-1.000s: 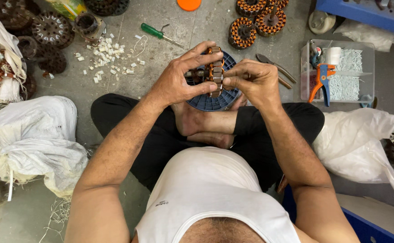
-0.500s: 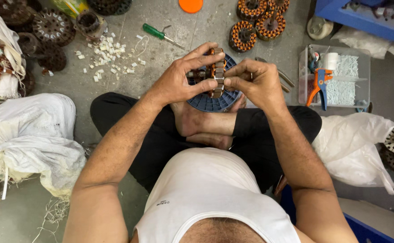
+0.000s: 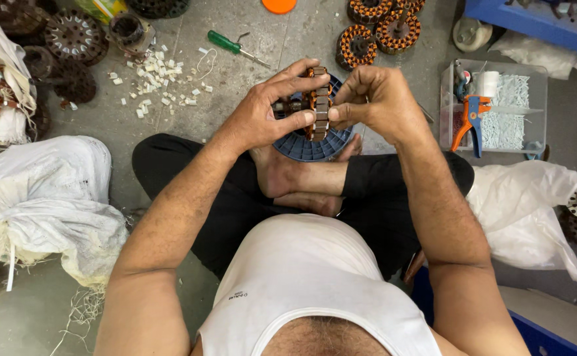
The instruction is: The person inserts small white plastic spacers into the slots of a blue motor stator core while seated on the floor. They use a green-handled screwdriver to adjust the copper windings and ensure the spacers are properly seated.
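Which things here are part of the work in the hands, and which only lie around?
In the work:
left hand
right hand
wound motor core
blue spool

Lying around:
green screwdriver
white bits
clear box
white sacks

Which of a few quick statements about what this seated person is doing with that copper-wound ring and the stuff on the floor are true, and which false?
1. Both hands grip the wound motor ring. True: left hand and right hand pinch it from either side.
2. The green screwdriver is in the right hand. False: it lies on the floor.
3. A blue round spool sits below the hands. True.
4. The orange-handled pliers lie on the person's lap. False: they rest in the clear plastic tray.
5. White sacks lie beside the person. True.
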